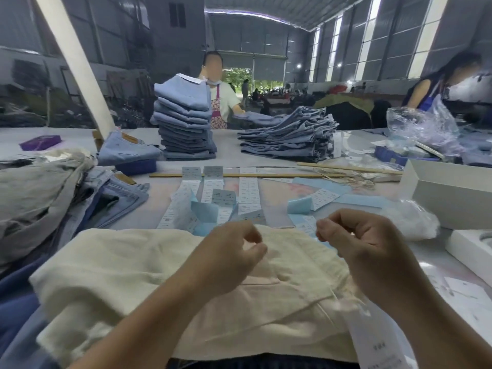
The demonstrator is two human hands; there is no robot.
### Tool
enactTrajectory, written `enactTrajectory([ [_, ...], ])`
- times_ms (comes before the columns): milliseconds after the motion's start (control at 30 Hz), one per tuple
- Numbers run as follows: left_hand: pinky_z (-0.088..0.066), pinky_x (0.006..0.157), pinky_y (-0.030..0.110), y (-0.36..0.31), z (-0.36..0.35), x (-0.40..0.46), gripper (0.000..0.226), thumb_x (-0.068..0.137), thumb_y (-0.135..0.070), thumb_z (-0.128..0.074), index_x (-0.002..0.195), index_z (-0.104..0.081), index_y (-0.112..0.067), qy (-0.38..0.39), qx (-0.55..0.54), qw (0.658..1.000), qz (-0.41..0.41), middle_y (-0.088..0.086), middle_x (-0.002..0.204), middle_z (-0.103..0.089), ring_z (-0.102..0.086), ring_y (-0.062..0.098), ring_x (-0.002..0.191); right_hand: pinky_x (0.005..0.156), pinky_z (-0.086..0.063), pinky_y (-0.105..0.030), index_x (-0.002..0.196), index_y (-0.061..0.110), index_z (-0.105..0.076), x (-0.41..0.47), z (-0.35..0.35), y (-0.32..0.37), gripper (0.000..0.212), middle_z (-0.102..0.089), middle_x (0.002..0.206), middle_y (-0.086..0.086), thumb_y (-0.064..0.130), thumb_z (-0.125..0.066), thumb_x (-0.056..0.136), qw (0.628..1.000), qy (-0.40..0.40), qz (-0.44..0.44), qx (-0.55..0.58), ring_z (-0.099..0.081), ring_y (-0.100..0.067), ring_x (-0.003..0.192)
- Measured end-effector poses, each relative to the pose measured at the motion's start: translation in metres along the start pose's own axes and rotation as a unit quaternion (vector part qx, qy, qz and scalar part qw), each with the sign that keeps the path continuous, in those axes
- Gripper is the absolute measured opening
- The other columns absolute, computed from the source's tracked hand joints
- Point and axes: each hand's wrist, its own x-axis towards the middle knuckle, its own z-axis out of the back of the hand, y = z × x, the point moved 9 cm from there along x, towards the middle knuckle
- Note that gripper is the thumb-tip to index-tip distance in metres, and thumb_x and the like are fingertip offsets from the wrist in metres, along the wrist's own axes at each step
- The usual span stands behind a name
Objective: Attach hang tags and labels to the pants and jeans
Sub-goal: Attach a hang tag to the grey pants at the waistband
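With the cream pants (138, 275) spread flat before us, we raise our left hand (229, 251) and right hand (362, 241) above them, fingers curled as if pinching a tag string we cannot discern, hang tag (372, 339) at their right edge.

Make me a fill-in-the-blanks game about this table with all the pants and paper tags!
1. Both hands hover over a folded pair of pants whose colour is ____.
2. The tall neat stack of folded jeans across the table is ____ in colour.
3. The small flat box at the far left of the table is ____.
4. Strips of white printed labels lie on the table with pale ____ backing paper.

Missing words: cream; blue; purple; blue
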Motion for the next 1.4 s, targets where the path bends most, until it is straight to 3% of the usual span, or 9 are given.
enactTrajectory([
  [100, -0.040, 0.100, 0.034, 0.054, 0.024, -0.013, 0.037, 0.093, -0.054, -0.047, 0.121, -0.058, -0.032, 0.018, 0.196, 0.977, 0.087, -0.010, 0.127, -0.056, -0.049, 0.015, 0.120, 0.054, -0.042, -0.019, 0.070, 0.020, -0.067, 0.009, -0.053, 0.016, 0.020, -0.063, 0.061, 0.006, 0.034, -0.065, 0.086, 0.990, 0.129, 0.026, -0.053, -0.051, -0.001, 0.051],
  [200, -0.034, 0.104, 0.042, 0.091, 0.027, -0.036, 0.040, 0.098, -0.044, -0.019, 0.125, -0.044, -0.029, 0.092, 0.363, 0.924, 0.078, 0.003, 0.131, -0.049, -0.038, 0.029, 0.129, 0.076, -0.046, -0.023, 0.101, 0.032, -0.067, 0.008, -0.118, 0.025, 0.021, -0.062, 0.093, 0.019, 0.047, -0.063, 0.086, 0.953, 0.264, 0.041, -0.141, -0.057, 0.001, 0.084],
  [300, -0.010, 0.115, 0.051, 0.109, 0.024, -0.054, 0.053, 0.096, -0.047, -0.008, 0.135, -0.038, -0.028, 0.081, 0.343, 0.930, 0.107, 0.007, 0.152, -0.029, -0.008, 0.022, 0.148, 0.099, -0.039, -0.029, 0.128, 0.031, -0.056, -0.001, -0.179, 0.036, 0.045, -0.055, 0.127, 0.011, 0.052, -0.053, 0.088, 0.900, 0.360, 0.083, -0.233, -0.045, -0.011, 0.119],
  [433, 0.019, 0.112, 0.055, 0.130, 0.051, -0.060, 0.075, 0.091, -0.068, -0.020, 0.155, -0.011, -0.030, 0.037, 0.367, 0.904, 0.215, 0.002, 0.165, 0.009, 0.014, 0.027, 0.149, 0.099, -0.040, -0.040, 0.122, 0.027, -0.058, -0.006, -0.226, 0.042, 0.044, -0.059, 0.124, 0.004, 0.051, -0.045, 0.089, 0.825, 0.410, 0.138, -0.363, -0.039, -0.022, 0.121],
  [600, -0.013, 0.115, 0.049, 0.159, 0.107, -0.066, 0.070, 0.089, -0.073, -0.026, 0.145, -0.033, -0.031, 0.017, 0.381, 0.888, 0.256, 0.000, 0.153, -0.034, -0.028, 0.024, 0.140, 0.084, -0.043, -0.028, 0.113, 0.025, -0.059, 0.000, -0.266, 0.077, 0.038, -0.059, 0.116, 0.008, 0.051, -0.051, 0.087, 0.850, 0.429, 0.172, -0.252, -0.052, -0.014, 0.107],
  [700, -0.026, 0.110, 0.044, 0.176, 0.144, -0.068, 0.065, 0.091, -0.071, -0.024, 0.137, -0.040, -0.029, -0.026, 0.388, 0.882, 0.265, -0.001, 0.141, -0.043, -0.038, 0.023, 0.131, 0.081, -0.040, -0.027, 0.118, 0.026, -0.055, 0.011, -0.303, 0.098, 0.038, -0.058, 0.123, 0.006, 0.041, -0.057, 0.083, 0.864, 0.434, 0.174, -0.187, -0.053, -0.014, 0.108],
  [867, -0.033, 0.106, 0.043, 0.229, 0.212, -0.080, 0.071, 0.091, -0.069, -0.030, 0.144, -0.033, -0.022, -0.092, 0.347, 0.868, 0.344, 0.004, 0.146, -0.039, -0.038, 0.028, 0.132, 0.085, -0.045, -0.031, 0.128, 0.020, -0.052, 0.036, -0.369, 0.133, 0.051, -0.056, 0.128, 0.000, 0.046, -0.062, 0.084, 0.893, 0.420, 0.143, -0.078, -0.055, -0.018, 0.111],
  [1200, -0.023, 0.115, 0.049, 0.325, 0.275, -0.067, 0.082, 0.091, -0.057, -0.041, 0.154, -0.008, -0.015, -0.109, 0.400, 0.808, 0.419, 0.014, 0.160, -0.013, -0.017, 0.035, 0.144, 0.097, -0.046, -0.040, 0.125, 0.005, -0.050, 0.069, -0.514, 0.156, 0.048, -0.053, 0.131, -0.014, 0.032, -0.058, 0.085, 0.903, 0.423, 0.052, -0.056, -0.050, -0.033, 0.120],
  [1400, -0.042, 0.096, 0.045, 0.355, 0.271, -0.053, 0.083, 0.086, -0.056, -0.052, 0.149, -0.016, -0.014, -0.099, 0.438, 0.788, 0.421, 0.015, 0.145, -0.030, -0.039, 0.036, 0.126, 0.099, -0.045, -0.046, 0.127, 0.006, -0.041, 0.076, -0.562, 0.134, 0.051, -0.048, 0.134, -0.017, 0.029, -0.058, 0.084, 0.903, 0.427, -0.041, -0.033, -0.049, -0.035, 0.120],
])
